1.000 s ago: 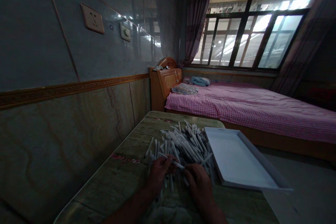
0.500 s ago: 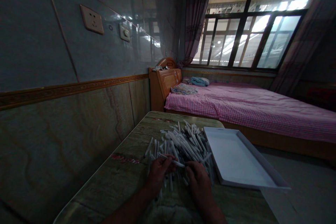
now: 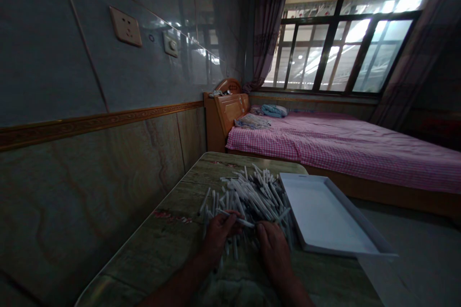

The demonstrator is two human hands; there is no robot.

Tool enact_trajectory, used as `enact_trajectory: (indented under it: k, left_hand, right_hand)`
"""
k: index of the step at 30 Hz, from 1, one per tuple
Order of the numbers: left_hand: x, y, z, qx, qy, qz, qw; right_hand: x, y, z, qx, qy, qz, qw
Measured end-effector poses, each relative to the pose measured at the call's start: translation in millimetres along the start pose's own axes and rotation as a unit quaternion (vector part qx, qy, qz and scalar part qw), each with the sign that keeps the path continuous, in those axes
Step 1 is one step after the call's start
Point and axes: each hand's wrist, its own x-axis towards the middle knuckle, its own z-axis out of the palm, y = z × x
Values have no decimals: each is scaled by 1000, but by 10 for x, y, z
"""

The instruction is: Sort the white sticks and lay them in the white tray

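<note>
A heap of several white pen-like sticks (image 3: 252, 194) lies on the patterned table (image 3: 169, 240). My left hand (image 3: 219, 235) is at the near edge of the heap, its fingers pinched on one white stick (image 3: 240, 221) that points right. My right hand (image 3: 273, 247) rests palm down on the heap beside it, fingers curled among the sticks; what they hold, if anything, is hidden. A white shallow tray (image 3: 324, 216) lies just right of the heap, hanging over the table's right edge.
The tiled wall (image 3: 90, 120) with a socket (image 3: 125, 26) runs along the table's left side. A bed (image 3: 342, 148) with a pink checked cover stands beyond the table under a barred window (image 3: 338, 53). Bare floor (image 3: 425, 254) lies to the right.
Both hands have shifted slightly among the sticks; the right hand has moved a little toward the heap. The view has barely moved.
</note>
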Motion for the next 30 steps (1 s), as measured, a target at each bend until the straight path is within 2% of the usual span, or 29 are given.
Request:
enact_trajectory:
  k: [8, 13, 20, 30]
  left_hand:
    - [-9, 18, -3, -11, -1, 3, 1000]
    - [-19, 37, 8, -11, -3, 1, 1000]
    - [-8, 48, -6, -29, 43, 17, 999]
    - [129, 128, -145, -83, 162, 76, 980]
  right_hand:
    - [2, -27, -26, 7, 24, -14, 1000]
    - [2, -11, -12, -21, -2, -11, 1000]
    - [10, 14, -12, -33, 17, 11, 999]
    - [59, -23, -172, -104, 48, 56, 992]
